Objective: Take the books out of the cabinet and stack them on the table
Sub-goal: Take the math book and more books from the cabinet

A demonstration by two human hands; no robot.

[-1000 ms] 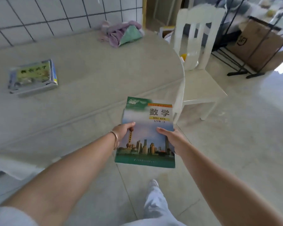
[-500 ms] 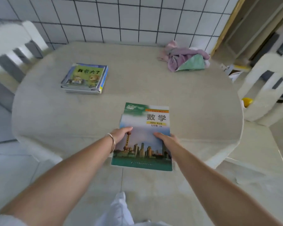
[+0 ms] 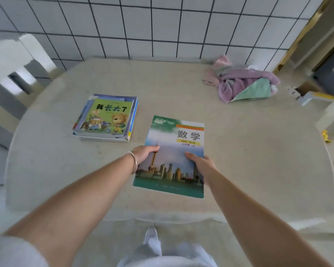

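Head view: a mathematics textbook (image 3: 174,151) with a green border and a city skyline on its cover is held over the near middle of the table (image 3: 258,151) by both hands. The left hand (image 3: 143,154) is placed at the book's left edge, thumb curled onto the cover, the other fingers hidden beneath. The right hand (image 3: 200,162) is placed at the right edge in the same manner, thumb on the cover. Whether the book touches the tabletop cannot be told. A stack of books (image 3: 106,120), topped by a green picture book with cartoon animals, lies flat just to the left of the held book, toward the table's left edge. A crumpled pink and green cloth (image 3: 245,83) lies near the far right corner. A white chair (image 3: 10,60) stands beyond the table's left edge.
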